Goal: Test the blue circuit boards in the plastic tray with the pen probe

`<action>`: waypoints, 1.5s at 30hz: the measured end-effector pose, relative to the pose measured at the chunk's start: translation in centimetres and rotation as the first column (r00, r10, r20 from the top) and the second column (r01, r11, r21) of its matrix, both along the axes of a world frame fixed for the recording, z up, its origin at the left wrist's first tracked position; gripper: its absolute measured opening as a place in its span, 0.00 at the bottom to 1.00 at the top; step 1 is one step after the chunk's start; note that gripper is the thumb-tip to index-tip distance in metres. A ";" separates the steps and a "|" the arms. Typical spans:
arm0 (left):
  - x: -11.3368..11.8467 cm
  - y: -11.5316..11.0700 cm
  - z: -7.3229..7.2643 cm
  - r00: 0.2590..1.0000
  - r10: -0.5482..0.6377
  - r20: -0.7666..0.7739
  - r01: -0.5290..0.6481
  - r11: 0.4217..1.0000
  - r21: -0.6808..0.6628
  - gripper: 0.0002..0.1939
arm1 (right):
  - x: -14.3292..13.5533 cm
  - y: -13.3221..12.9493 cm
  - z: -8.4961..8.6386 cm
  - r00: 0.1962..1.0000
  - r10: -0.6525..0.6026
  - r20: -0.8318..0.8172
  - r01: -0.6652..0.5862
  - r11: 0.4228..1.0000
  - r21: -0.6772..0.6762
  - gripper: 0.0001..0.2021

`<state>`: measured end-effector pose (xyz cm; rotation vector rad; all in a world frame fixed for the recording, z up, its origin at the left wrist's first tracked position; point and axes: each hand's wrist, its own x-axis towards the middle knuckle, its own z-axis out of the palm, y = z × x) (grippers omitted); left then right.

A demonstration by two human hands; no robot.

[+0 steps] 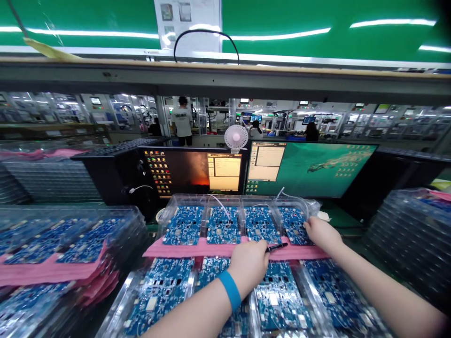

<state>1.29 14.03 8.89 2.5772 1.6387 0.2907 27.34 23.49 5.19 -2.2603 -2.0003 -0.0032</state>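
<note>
Circuit boards [259, 223] sit in a clear tray [183, 199] at twelve o'clock from both hands, over a pink sheet [197, 247]. The step looks like checking boards row by row; the next move calls for care on the far-right board. The left hand [248, 266] pinches a dark pen [276, 247]. The right hand [322, 234] rests on the tray's right end, its grip seemingly half curled.

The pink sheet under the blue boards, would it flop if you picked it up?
Probably. The pink sheet looks thin and lies flat between the clear trays, so it likely bends easily. It seems light too. The right hand rests on a blue board; the left hand holds a pen.
</note>
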 end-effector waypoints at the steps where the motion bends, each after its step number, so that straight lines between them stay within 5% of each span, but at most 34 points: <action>1: 0.0 0.0 0.0 1.000 0.003 0.001 -0.003 1.000 0.002 0.10 | 0.0 0.0 0.0 1.000 0.002 0.000 -0.002 1.000 -0.001 0.10; 16: -0.2 -0.2 0.5 0.998 -0.007 0.061 0.005 1.000 0.027 0.09 | 0.3 0.1 0.5 0.999 -0.013 -0.052 0.018 0.996 0.090 0.11; 20: -0.3 -1.2 0.7 0.927 -0.221 0.303 0.176 0.970 0.168 0.11 | -1.3 -0.1 2.8 0.994 0.012 -0.109 0.008 0.983 0.186 0.11; 25: 0.0 -3.2 0.8 0.756 -0.537 0.375 0.384 0.827 0.411 0.12 | -5.9 1.0 4.5 0.961 0.217 -0.168 -0.159 0.939 0.306 0.10; 28: 0.2 -3.8 0.8 0.726 -0.635 0.266 0.512 0.756 0.407 0.12 | -8.8 1.6 3.8 0.919 0.367 -0.145 -0.301 0.890 0.343 0.07; 31: 0.1 -3.6 0.7 0.738 -0.631 0.239 0.534 0.762 0.365 0.10 | -10.1 1.7 2.7 0.885 0.453 -0.110 -0.386 0.845 0.371 0.08; 45: 0.3 -3.2 0.4 0.751 -0.617 0.234 0.558 0.783 0.274 0.12 | -8.3 2.0 1.1 0.786 0.604 -0.132 -0.524 0.764 0.377 0.09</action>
